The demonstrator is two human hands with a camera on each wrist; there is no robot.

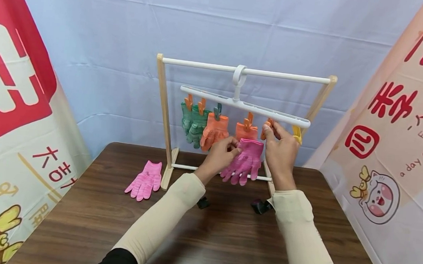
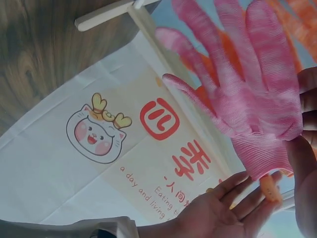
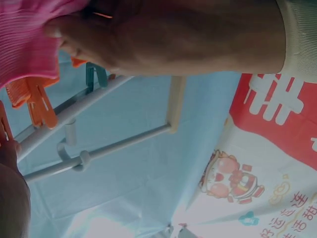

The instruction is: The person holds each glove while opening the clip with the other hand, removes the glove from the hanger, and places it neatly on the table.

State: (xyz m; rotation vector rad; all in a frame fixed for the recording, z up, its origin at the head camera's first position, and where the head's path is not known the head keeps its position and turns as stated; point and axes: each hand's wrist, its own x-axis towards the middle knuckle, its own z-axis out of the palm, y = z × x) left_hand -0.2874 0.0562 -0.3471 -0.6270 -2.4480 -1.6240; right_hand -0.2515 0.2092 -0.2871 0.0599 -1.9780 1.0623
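Note:
A pink glove (image 1: 244, 161) hangs fingers down from my left hand (image 1: 219, 155), which pinches it near the cuff. My right hand (image 1: 281, 151) grips an orange clothespin (image 1: 267, 127) below the right part of the white hanger (image 1: 243, 105). In the left wrist view that clothespin (image 2: 270, 188) is close to the glove's cuff (image 2: 262, 153). Behind the pink glove, an orange glove (image 1: 244, 131) hangs from another orange clothespin (image 1: 248, 120). Further left hang another orange glove (image 1: 214, 130) on a green clothespin (image 1: 218, 112) and two green gloves (image 1: 198, 125) on orange clothespins.
A yellow clothespin (image 1: 297, 134) hangs at the hanger's right end. The hanger hooks over the white bar (image 1: 201, 64) of a wooden-sided rack (image 1: 163, 100). A second pink glove (image 1: 145, 181) lies on the brown table (image 1: 116, 227), left of the rack. Printed curtains (image 1: 390, 161) flank the table.

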